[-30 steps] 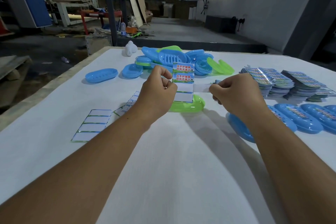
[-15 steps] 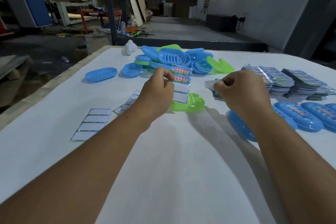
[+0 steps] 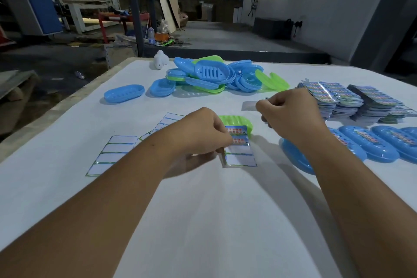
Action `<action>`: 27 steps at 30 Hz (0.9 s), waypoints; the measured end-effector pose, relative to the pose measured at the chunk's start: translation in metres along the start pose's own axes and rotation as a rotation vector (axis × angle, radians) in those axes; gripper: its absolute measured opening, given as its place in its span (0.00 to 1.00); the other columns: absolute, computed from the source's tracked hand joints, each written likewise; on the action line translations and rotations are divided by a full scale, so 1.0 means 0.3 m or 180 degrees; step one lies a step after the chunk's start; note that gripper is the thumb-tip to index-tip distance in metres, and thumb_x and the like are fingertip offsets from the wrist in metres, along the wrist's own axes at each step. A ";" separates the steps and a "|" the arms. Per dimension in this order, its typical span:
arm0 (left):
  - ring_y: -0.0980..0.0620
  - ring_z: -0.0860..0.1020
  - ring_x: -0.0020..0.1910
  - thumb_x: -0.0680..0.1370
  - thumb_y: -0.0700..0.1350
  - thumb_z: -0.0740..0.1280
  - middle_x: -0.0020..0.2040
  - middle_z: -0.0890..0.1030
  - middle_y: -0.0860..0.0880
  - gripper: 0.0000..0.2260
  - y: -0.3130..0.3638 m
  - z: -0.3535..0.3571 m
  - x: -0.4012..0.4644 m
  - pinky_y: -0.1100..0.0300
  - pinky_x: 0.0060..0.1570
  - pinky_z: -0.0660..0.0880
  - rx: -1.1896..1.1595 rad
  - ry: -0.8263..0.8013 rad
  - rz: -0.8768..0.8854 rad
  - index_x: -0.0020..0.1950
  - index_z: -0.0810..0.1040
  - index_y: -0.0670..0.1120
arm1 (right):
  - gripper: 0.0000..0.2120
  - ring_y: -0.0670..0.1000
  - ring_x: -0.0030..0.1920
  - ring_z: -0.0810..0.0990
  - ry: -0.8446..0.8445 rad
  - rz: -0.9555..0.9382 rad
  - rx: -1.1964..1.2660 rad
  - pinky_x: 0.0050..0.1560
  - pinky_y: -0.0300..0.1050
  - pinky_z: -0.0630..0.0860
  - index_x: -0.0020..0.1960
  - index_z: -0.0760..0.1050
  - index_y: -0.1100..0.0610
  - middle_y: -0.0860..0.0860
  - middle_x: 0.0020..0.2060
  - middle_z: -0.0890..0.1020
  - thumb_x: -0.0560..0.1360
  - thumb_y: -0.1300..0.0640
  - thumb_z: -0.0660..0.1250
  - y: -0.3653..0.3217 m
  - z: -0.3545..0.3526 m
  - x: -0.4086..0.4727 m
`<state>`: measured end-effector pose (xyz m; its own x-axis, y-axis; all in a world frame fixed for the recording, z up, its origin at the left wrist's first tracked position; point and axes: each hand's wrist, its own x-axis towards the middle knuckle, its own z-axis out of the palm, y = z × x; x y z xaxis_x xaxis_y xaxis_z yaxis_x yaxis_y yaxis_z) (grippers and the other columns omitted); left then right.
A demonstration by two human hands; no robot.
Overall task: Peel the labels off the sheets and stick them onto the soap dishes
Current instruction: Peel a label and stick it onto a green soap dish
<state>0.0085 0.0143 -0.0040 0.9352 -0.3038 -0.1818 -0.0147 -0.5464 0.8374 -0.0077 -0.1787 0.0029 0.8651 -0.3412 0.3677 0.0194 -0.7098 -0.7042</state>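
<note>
The left hand (image 3: 203, 133), just left of centre, pinched a partly used label sheet (image 3: 240, 149) by its left edge, fingers closed on it, two printed labels remaining at the top and blank backing below. The right hand (image 3: 288, 115), right of centre and slightly higher, was curled with fingertips closed on a peeled label (image 3: 248, 105), pale back showing, held clear of the counter (image 3: 203, 221). Both forearms reached in from the bottom corners, wrists bent slightly inward.

Between the hands lay a green soap dish (image 3: 239, 121), partly hidden behind the sheet. To place the label well, I would judge it should come down flat, centred on the dish, one edge first, then be smoothed out.

Finished blue dishes (image 3: 372, 144) lined the right edge, fresh label stacks (image 3: 334, 99) above them. Spent backing sheets (image 3: 112, 153) lay at left; a heap of unlabelled dishes (image 3: 214, 74) sat at upper centre.
</note>
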 end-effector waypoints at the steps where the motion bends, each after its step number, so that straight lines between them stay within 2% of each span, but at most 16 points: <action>1: 0.60 0.75 0.22 0.72 0.45 0.70 0.28 0.82 0.52 0.04 0.001 -0.004 0.000 0.68 0.23 0.71 0.0240 -0.0020 0.0042 0.38 0.83 0.49 | 0.18 0.53 0.30 0.71 -0.0024 0.0008 -0.0021 0.34 0.49 0.73 0.38 0.80 0.67 0.66 0.36 0.81 0.68 0.51 0.65 0.001 0.002 -0.001; 4: 0.60 0.77 0.30 0.71 0.52 0.71 0.32 0.81 0.56 0.04 0.005 -0.007 0.013 0.64 0.30 0.68 0.1144 0.0312 0.0331 0.39 0.83 0.53 | 0.17 0.52 0.29 0.69 -0.0102 0.0027 -0.0049 0.33 0.46 0.69 0.38 0.80 0.67 0.67 0.36 0.80 0.68 0.51 0.66 -0.002 0.010 -0.007; 6: 0.59 0.76 0.34 0.71 0.54 0.71 0.34 0.79 0.56 0.05 0.003 -0.006 0.027 0.61 0.33 0.68 0.0889 0.0690 0.0499 0.40 0.83 0.54 | 0.17 0.51 0.29 0.68 -0.0153 -0.0018 -0.0053 0.32 0.45 0.67 0.38 0.80 0.68 0.68 0.36 0.79 0.69 0.52 0.66 -0.006 0.017 -0.013; 8: 0.61 0.76 0.32 0.72 0.52 0.71 0.30 0.80 0.56 0.05 0.005 -0.005 0.034 0.61 0.35 0.70 0.0347 0.0909 0.0808 0.38 0.83 0.53 | 0.16 0.50 0.28 0.68 -0.0203 -0.0075 -0.0089 0.31 0.44 0.68 0.37 0.80 0.66 0.66 0.34 0.80 0.69 0.52 0.67 -0.011 0.026 -0.019; 9: 0.61 0.75 0.31 0.73 0.51 0.72 0.30 0.80 0.54 0.06 0.008 -0.004 0.035 0.61 0.34 0.71 0.0150 0.0908 0.0948 0.37 0.84 0.53 | 0.15 0.50 0.27 0.68 -0.0222 -0.0108 -0.0113 0.31 0.44 0.68 0.36 0.81 0.65 0.64 0.33 0.81 0.69 0.52 0.67 -0.015 0.030 -0.021; 11: 0.59 0.76 0.32 0.74 0.50 0.73 0.34 0.83 0.48 0.07 0.015 0.001 0.032 0.61 0.36 0.74 -0.0091 0.0819 0.1151 0.37 0.84 0.53 | 0.15 0.51 0.27 0.69 -0.0248 -0.0191 -0.0122 0.30 0.45 0.69 0.35 0.81 0.63 0.62 0.32 0.81 0.69 0.51 0.68 -0.021 0.036 -0.026; 14: 0.55 0.80 0.36 0.76 0.50 0.73 0.37 0.85 0.48 0.07 0.017 0.012 0.030 0.62 0.38 0.76 -0.0234 0.0770 0.1265 0.38 0.84 0.54 | 0.16 0.51 0.28 0.71 -0.0251 -0.0272 -0.0004 0.30 0.50 0.72 0.34 0.81 0.62 0.60 0.31 0.82 0.69 0.49 0.71 -0.029 0.041 -0.036; 16: 0.49 0.83 0.40 0.77 0.48 0.72 0.39 0.85 0.45 0.08 0.015 0.017 0.032 0.58 0.41 0.79 -0.0241 0.0756 0.1274 0.38 0.84 0.55 | 0.15 0.51 0.28 0.69 -0.0253 -0.0297 0.0114 0.31 0.47 0.69 0.34 0.81 0.62 0.61 0.32 0.81 0.69 0.50 0.72 -0.031 0.046 -0.039; 18: 0.47 0.83 0.44 0.77 0.47 0.72 0.40 0.86 0.44 0.08 0.012 0.018 0.034 0.54 0.46 0.80 -0.0250 0.0711 0.1262 0.38 0.84 0.55 | 0.15 0.50 0.28 0.69 -0.0263 -0.0358 0.0128 0.32 0.45 0.68 0.33 0.80 0.62 0.61 0.31 0.81 0.70 0.51 0.72 -0.033 0.048 -0.040; 22: 0.54 0.84 0.41 0.77 0.47 0.71 0.38 0.86 0.51 0.08 0.008 0.019 0.040 0.62 0.41 0.79 -0.0262 0.0730 0.1220 0.38 0.84 0.55 | 0.11 0.44 0.25 0.71 -0.0249 -0.0547 0.0069 0.31 0.41 0.70 0.32 0.81 0.56 0.49 0.27 0.81 0.70 0.51 0.72 -0.032 0.048 -0.044; 25: 0.62 0.82 0.36 0.76 0.49 0.73 0.35 0.85 0.57 0.07 0.004 0.015 0.048 0.67 0.38 0.74 -0.0365 0.0861 0.1177 0.38 0.84 0.55 | 0.09 0.42 0.32 0.77 -0.0305 -0.0843 -0.0068 0.35 0.41 0.74 0.36 0.83 0.51 0.44 0.29 0.83 0.74 0.52 0.70 -0.028 0.054 -0.042; 27: 0.66 0.79 0.33 0.75 0.51 0.74 0.32 0.83 0.60 0.07 0.000 0.007 0.052 0.72 0.34 0.71 -0.0395 0.1006 0.1146 0.36 0.83 0.55 | 0.08 0.38 0.36 0.79 -0.0426 -0.1042 -0.0143 0.34 0.30 0.71 0.42 0.84 0.49 0.39 0.33 0.83 0.78 0.53 0.68 -0.025 0.057 -0.040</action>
<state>0.0222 0.0078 -0.0078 0.9403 -0.1942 0.2794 -0.3322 -0.3472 0.8770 -0.0095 -0.1586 -0.0066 0.8747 -0.0096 0.4845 0.2869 -0.7955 -0.5337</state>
